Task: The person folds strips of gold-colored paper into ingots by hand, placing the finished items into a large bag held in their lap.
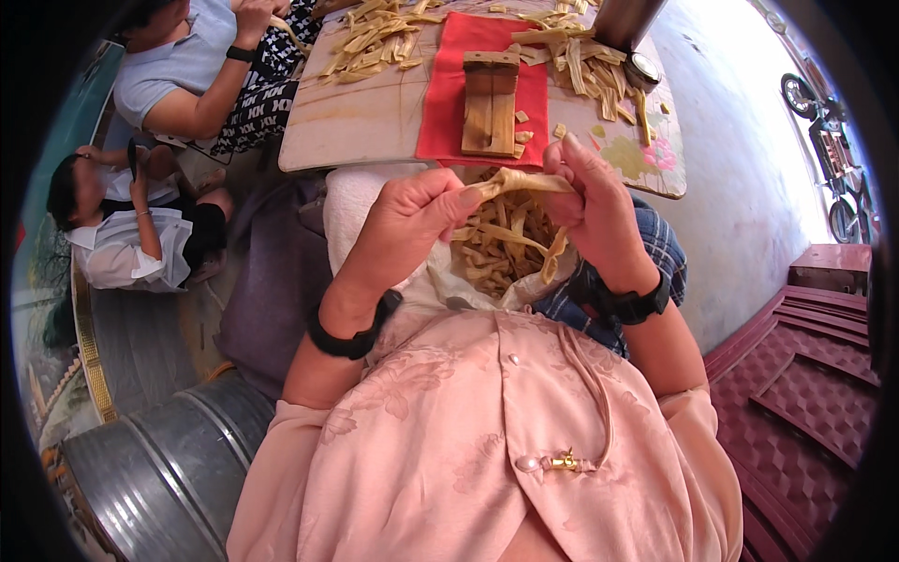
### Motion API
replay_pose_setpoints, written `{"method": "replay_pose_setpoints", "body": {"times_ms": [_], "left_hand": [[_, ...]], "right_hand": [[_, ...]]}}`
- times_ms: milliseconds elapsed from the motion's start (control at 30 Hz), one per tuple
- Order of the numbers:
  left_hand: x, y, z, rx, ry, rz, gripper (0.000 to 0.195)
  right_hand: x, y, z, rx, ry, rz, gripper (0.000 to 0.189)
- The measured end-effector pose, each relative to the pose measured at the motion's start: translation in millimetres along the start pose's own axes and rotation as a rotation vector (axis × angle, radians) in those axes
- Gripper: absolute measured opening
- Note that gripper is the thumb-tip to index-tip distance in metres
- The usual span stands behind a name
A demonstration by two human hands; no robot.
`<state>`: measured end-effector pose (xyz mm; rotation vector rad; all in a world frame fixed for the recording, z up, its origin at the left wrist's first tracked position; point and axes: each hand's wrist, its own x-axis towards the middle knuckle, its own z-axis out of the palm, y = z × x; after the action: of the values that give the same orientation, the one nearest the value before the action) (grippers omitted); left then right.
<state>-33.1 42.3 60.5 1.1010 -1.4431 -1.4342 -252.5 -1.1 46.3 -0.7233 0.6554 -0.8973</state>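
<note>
A pale yellow, pliable-looking strip (527,182) is stretched between my two hands, with a knot or twisted fold near its middle. My left hand (418,214) pinches one end between thumb and fingers. Around the other end my right hand (593,200) is curled, its thumb raised. A loose tail (555,256) hangs below the right hand. Under both hands, a whitish sack (456,284) on my lap holds many similar strips (502,242). Just beyond, a slotted wooden block (491,105) lies on a red cloth (439,105), with small cut pieces (523,137) beside it.
Piles of strips (376,42) cover parts of the table (351,119). A dark cylindrical container (625,21) and a round metal-rimmed object (642,71) stand at the back right. Two people sit at left, near a metal drum (168,464). Maroon panels (808,393) lie at right.
</note>
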Motion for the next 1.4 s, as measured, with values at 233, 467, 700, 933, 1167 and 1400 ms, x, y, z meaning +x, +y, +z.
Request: {"method": "replay_pose_setpoints", "body": {"times_ms": [233,467,700,933,1167,1400], "left_hand": [[4,-5,25,0.811,0.197,0.419,0.020],[11,-31,4,1.122,0.053,0.365,0.019],[46,-45,-32,1.285,0.066,0.627,0.022],[69,-36,-28,0.067,-0.072,0.140,0.013],[90,-47,-35,-0.009,0.041,0.045,0.016],[108,-49,-35,0.141,0.157,0.115,0.018]], "right_hand": [[4,25,18,-0.357,-0.079,-0.063,0.013],[1,28,10,-0.717,-0.088,0.067,0.025],[3,18,32,-0.869,-0.080,-0.168,0.024],[37,5,3,-0.791,0.113,-0.276,0.025],[63,0,-15,-0.832,0.192,-0.264,0.032],[85,-2,-15,-0.770,0.236,-0.280,0.030]]}}
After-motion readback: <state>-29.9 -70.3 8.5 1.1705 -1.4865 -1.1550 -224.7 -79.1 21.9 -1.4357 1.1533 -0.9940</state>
